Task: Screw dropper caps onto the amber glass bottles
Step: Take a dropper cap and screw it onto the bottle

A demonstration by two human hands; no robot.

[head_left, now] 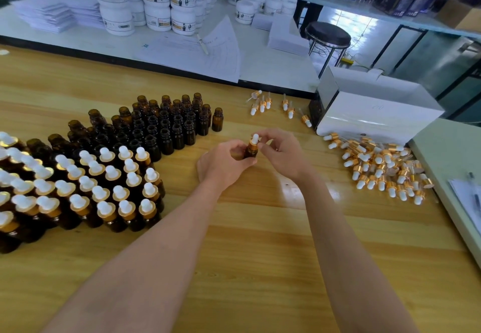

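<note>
your left hand (223,163): fingers and thumb curl round the lower body of one amber glass bottle (251,152) and hold it upright over the wooden table (260,254), near the middle of the view. whether its base touches the wood cannot be told.
your right hand (281,152): thumb and fingertips pinch the dropper cap (254,140) sitting on that bottle's neck. it is a narrow grip, closed on the gold collar just below the white bulb.
cap on bottle: the cap stands straight on the neck. whether the thread is fully seated cannot be told.
open bottles (161,127): a tight cluster of uncapped amber bottles stands beyond your hands and to their left, all upright with mouths showing. a lone bottle (217,119) stands just apart at the cluster's right edge.
capped bottles (104,189): rows with white bulbs and gold collars fill the table on your left, right against the near side of the open cluster.
loose caps (382,168): a heap of dropper caps lies on the table to your right, pipettes pointing every way, at the foot of a white box (377,109).
stray caps (263,105): a few more lie scattered beyond your hands, between the open bottles and the box.
white bench (273,67): it carries white jars (156,2) stacked in tiers, printed sheets (197,59) with a pen (202,44) on them, and stacks of paper (44,15).
stool (328,33): black and round, standing beyond the bench's right end.
</note>
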